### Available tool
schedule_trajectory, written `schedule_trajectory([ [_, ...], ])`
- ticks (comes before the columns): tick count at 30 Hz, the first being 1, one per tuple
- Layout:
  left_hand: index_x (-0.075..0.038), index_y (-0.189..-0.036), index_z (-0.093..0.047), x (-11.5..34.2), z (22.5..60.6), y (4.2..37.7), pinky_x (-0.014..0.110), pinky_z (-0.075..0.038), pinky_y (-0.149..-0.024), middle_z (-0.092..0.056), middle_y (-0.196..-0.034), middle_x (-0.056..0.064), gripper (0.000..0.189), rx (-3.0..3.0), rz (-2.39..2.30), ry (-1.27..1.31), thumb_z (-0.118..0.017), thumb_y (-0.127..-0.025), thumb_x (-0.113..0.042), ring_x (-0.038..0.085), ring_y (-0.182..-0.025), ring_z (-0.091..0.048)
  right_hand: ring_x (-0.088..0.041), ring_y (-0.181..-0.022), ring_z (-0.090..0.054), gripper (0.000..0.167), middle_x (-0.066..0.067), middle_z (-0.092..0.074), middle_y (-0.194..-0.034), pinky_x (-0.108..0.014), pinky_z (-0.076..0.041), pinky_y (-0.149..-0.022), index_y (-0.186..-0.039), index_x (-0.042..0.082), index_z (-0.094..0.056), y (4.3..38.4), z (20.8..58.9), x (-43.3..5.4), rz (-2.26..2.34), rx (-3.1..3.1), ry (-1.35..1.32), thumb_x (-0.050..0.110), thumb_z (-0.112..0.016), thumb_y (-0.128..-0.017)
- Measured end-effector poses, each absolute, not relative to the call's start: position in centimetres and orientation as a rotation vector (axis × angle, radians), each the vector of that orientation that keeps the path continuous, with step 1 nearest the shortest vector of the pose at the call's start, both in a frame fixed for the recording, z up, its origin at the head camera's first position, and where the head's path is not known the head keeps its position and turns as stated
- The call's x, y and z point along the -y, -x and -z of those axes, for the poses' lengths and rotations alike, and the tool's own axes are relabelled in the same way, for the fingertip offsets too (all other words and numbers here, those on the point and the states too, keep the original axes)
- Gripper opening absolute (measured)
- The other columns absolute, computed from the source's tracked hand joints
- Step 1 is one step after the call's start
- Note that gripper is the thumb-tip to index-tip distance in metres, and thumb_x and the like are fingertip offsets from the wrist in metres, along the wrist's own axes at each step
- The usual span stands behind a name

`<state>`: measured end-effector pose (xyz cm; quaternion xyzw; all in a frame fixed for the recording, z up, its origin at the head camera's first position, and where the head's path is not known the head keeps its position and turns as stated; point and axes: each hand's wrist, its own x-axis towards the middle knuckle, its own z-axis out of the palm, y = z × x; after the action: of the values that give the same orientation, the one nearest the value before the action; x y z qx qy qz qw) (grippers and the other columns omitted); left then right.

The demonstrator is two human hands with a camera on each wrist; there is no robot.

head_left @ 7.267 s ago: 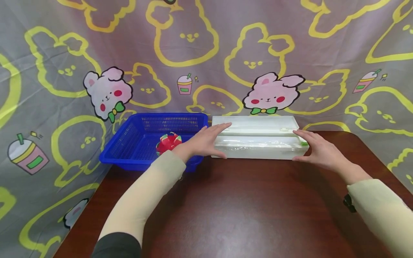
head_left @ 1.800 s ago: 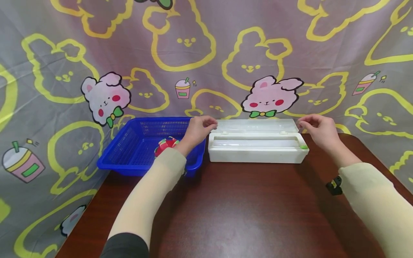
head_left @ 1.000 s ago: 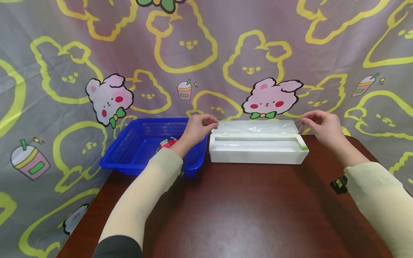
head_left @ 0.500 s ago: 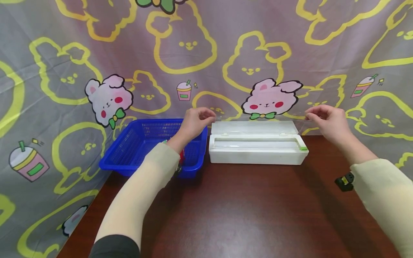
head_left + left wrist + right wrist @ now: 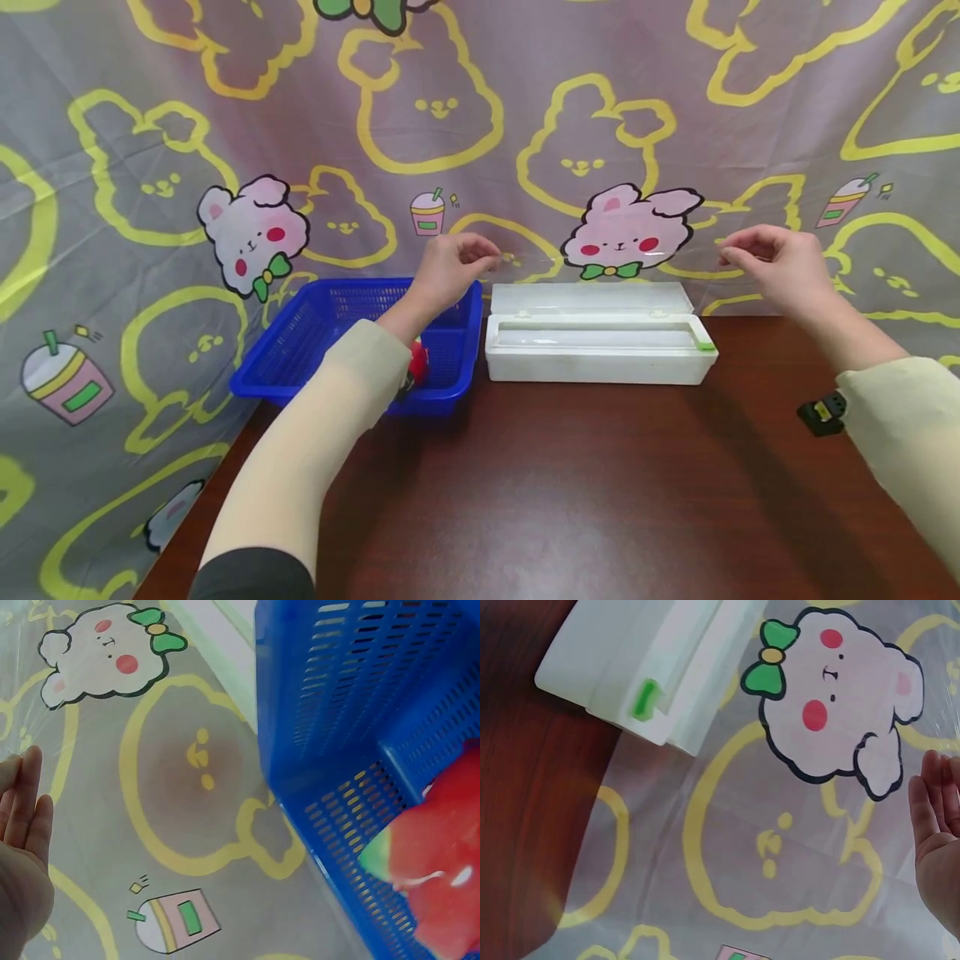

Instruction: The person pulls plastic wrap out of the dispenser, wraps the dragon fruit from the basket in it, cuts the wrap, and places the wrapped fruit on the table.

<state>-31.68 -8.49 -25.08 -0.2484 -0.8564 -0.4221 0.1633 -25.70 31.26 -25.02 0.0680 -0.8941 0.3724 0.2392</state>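
My left hand (image 5: 453, 271) pinches one corner of a sheet of clear cling film (image 5: 652, 254) between thumb and fingertips. At the other side my right hand (image 5: 783, 271) pinches the opposite corner. Stretched between them, the film is almost invisible apart from a few glints and creases, which show near the fingers in both wrist views. Both hands are raised above a white cling film box (image 5: 600, 369), whose lid (image 5: 592, 298) is tipped back, with the roll inside. A green slider (image 5: 705, 345) sits at its right end.
Left of the box stands a blue plastic basket (image 5: 262, 388). Inside lies a red thing with green-and-white tips (image 5: 442, 862), partly hidden by the left sleeve in the head view. A patterned curtain (image 5: 450, 100) hangs behind the brown wooden table (image 5: 600, 483).
Earlier both hands were open at the box's ends with film draped over its front. They then pinched the film's corners, and have since lifted upward, the right also moving outward.
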Motion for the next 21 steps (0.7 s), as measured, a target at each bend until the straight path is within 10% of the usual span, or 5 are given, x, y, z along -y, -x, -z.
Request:
schedule_trajectory([
  [21,0.001,-0.096,-0.073,8.7,21.7,31.0,0.022,-0.049,-0.065,-0.073,-0.086,0.010,0.010,2.301,1.322,0.759,-0.071,-0.088,-0.006,0.026,-0.081,-0.070,0.011,-0.067,-0.058,0.004,0.029,-0.062,-0.071,-0.012,-0.039,-0.054,-0.093,0.017,-0.072,24.6,21.4,-31.8,-1.098,2.400,-0.232,0.015,-0.069,-0.091],
])
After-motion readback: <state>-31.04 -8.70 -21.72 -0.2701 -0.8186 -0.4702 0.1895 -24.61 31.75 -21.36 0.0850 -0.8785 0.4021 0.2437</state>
